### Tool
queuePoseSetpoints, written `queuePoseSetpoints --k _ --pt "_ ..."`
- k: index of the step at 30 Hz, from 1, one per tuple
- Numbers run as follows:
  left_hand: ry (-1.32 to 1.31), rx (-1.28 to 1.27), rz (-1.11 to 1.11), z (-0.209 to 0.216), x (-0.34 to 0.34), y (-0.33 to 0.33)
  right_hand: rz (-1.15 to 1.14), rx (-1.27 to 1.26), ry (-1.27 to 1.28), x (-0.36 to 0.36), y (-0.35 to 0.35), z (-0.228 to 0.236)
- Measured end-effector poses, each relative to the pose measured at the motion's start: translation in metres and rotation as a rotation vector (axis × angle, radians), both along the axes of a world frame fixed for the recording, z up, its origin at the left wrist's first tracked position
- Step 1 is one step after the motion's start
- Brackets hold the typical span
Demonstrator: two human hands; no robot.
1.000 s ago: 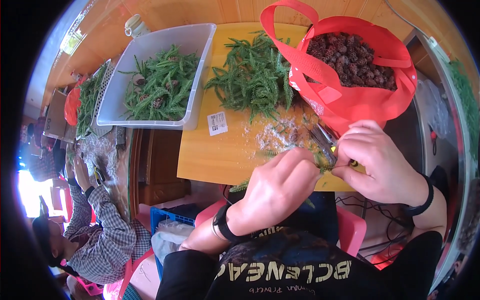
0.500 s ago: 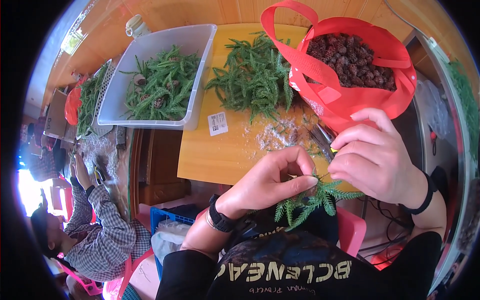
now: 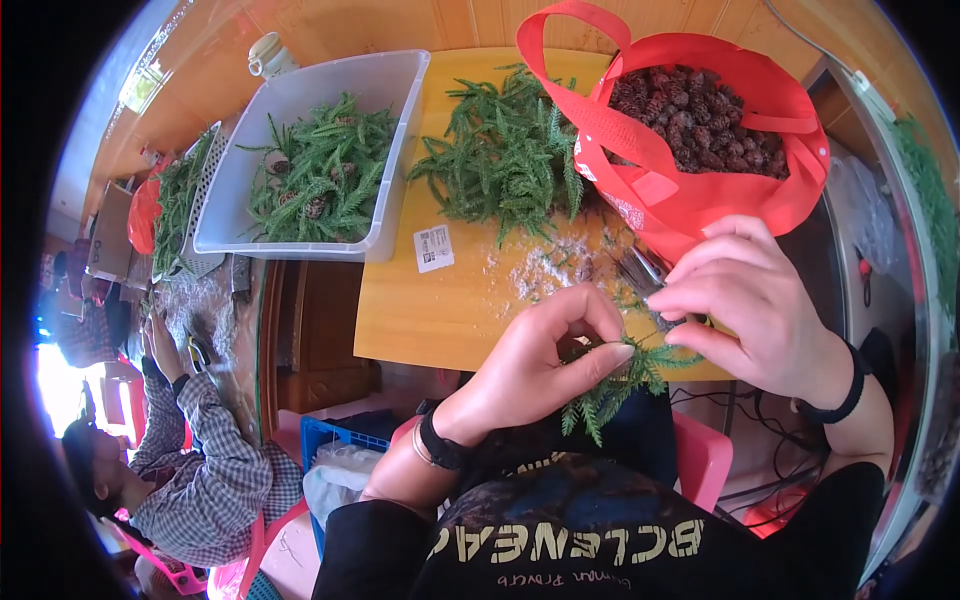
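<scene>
A green artificial pine sprig (image 3: 610,400) hangs from my left hand (image 3: 560,350), whose thumb and index finger are pinched on its stem. What lies under those fingertips is hidden. My right hand (image 3: 745,300) hovers just right of it, fingers curved and thumb apart, beside a bundle of thin dark wires (image 3: 635,272) on the table. A silver-tipped tool lies among the wires, partly covered by that hand. Behind my hands, a heap of green sprigs (image 3: 510,160) rests on the yellow table (image 3: 440,310).
A red bag (image 3: 700,205) full of pine cones (image 3: 690,120) stands at the back right. To the left, a clear plastic bin (image 3: 385,215) holds sprigs and cones. White flakes (image 3: 550,265) and a label (image 3: 433,248) lie on the table. A person in checks (image 3: 200,480) works at far left.
My right thumb and fingers have come apart and shifted slightly left, over the wires. The sprig has tilted in my left hand, and its right-hand branches have swung in.
</scene>
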State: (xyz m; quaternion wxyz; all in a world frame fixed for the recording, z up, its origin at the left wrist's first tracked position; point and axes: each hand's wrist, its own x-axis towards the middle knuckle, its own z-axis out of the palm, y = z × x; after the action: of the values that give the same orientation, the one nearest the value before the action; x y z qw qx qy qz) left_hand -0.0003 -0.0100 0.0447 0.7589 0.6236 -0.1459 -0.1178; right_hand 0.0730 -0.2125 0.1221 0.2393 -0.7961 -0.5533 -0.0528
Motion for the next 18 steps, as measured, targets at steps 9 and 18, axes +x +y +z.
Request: queuePoseSetpoints --k 9,18 --pt "0.076 -0.082 -0.026 -0.006 -0.001 -0.001 0.053 -0.004 -0.106 -0.003 0.003 0.001" --pt "-0.449 0.39 0.319 0.001 -0.003 -0.01 -0.16 -0.028 0.212 -0.003 0.004 -0.001"
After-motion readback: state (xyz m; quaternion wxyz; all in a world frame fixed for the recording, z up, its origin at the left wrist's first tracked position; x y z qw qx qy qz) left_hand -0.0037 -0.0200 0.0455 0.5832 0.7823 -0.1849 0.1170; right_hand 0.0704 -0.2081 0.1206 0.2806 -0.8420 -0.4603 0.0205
